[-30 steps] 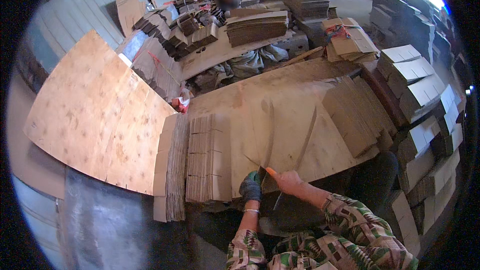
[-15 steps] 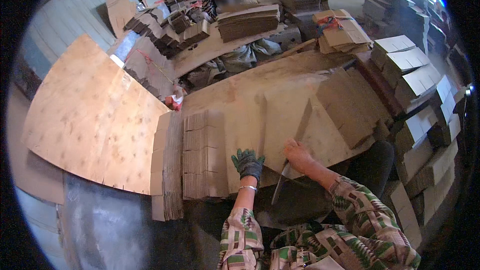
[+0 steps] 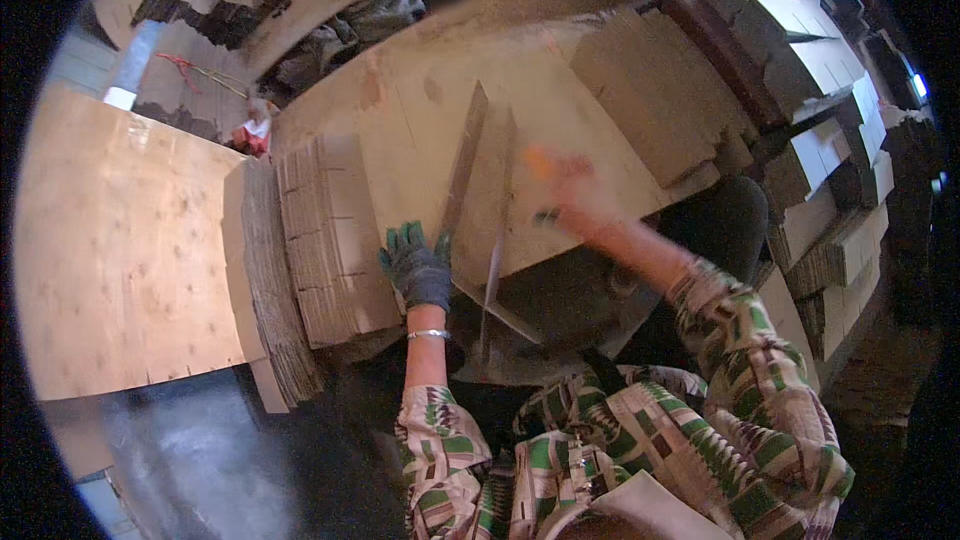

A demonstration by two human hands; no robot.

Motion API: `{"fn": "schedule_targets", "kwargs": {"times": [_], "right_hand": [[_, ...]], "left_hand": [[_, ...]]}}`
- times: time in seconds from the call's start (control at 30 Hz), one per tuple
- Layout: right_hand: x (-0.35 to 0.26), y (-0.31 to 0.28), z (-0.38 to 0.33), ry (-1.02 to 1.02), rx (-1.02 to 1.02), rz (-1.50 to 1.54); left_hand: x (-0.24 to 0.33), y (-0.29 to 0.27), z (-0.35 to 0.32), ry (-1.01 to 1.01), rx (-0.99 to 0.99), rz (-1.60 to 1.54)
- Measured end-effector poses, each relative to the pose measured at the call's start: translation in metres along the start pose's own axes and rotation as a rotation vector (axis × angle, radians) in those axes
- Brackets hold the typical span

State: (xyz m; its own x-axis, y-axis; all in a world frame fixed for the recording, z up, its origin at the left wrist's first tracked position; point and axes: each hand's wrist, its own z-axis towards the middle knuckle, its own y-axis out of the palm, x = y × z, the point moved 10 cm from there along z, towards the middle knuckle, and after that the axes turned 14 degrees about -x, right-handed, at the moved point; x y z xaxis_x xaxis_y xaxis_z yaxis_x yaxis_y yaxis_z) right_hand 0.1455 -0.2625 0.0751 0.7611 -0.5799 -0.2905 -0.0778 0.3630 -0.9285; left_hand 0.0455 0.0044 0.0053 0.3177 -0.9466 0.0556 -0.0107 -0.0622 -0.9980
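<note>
My left hand [image 3: 416, 265], in a dark green and grey glove, rests with fingers spread near the front edge of the wooden worktable [image 3: 420, 100]. Just right of it, a long narrow brown strip [image 3: 464, 165] runs away from me. A second thin strip [image 3: 502, 200], perhaps cardboard, lies close beside the first, and its near end sticks out past the table edge. My bare right hand [image 3: 577, 190] is over the tabletop right of the strips, smeared by motion. An orange blur [image 3: 541, 160] shows at its fingertips, too unclear to name.
Stacks of slotted cardboard [image 3: 335, 240] stand left of my left hand, beside a large plywood sheet [image 3: 130, 250]. More cardboard [image 3: 660, 90] lies at the table's right. Cardboard bundles [image 3: 800, 30] are piled along the right side. Grey sacks [image 3: 385, 15] lie behind the table.
The view has tilted down and shifted. My right hand has left the table's front edge and moved forward over the tabletop. The two strips now lie nearer each other. My left hand stays by the stacks.
</note>
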Motion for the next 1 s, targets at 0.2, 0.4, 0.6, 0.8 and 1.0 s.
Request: {"fn": "schedule_targets", "kwargs": {"times": [0.2, 0.4, 0.6, 0.8, 1.0], "right_hand": [[0.242, -0.047, -0.067, 0.889, -0.403, -0.42], [0.244, -0.109, -0.067, 0.871, 0.035, -0.192], [0.1, -0.079, 0.003, 0.353, 0.151, 0.32], [0.042, -0.014, 0.042, 0.308, -0.203, 0.297], [0.047, 0.024, 0.043, 0.307, -0.215, 0.238]], "left_hand": [[0.064, -0.067, 0.022, 0.037, -0.031, -0.277], [0.125, -0.01, 0.05, 0.121, -0.343, -0.378], [0.119, 0.067, 0.069, 0.219, -0.291, -0.375], [0.139, 0.031, 0.066, 0.297, -0.279, -0.349], [0.141, 0.032, 0.065, 0.234, -0.397, -0.333]]}}
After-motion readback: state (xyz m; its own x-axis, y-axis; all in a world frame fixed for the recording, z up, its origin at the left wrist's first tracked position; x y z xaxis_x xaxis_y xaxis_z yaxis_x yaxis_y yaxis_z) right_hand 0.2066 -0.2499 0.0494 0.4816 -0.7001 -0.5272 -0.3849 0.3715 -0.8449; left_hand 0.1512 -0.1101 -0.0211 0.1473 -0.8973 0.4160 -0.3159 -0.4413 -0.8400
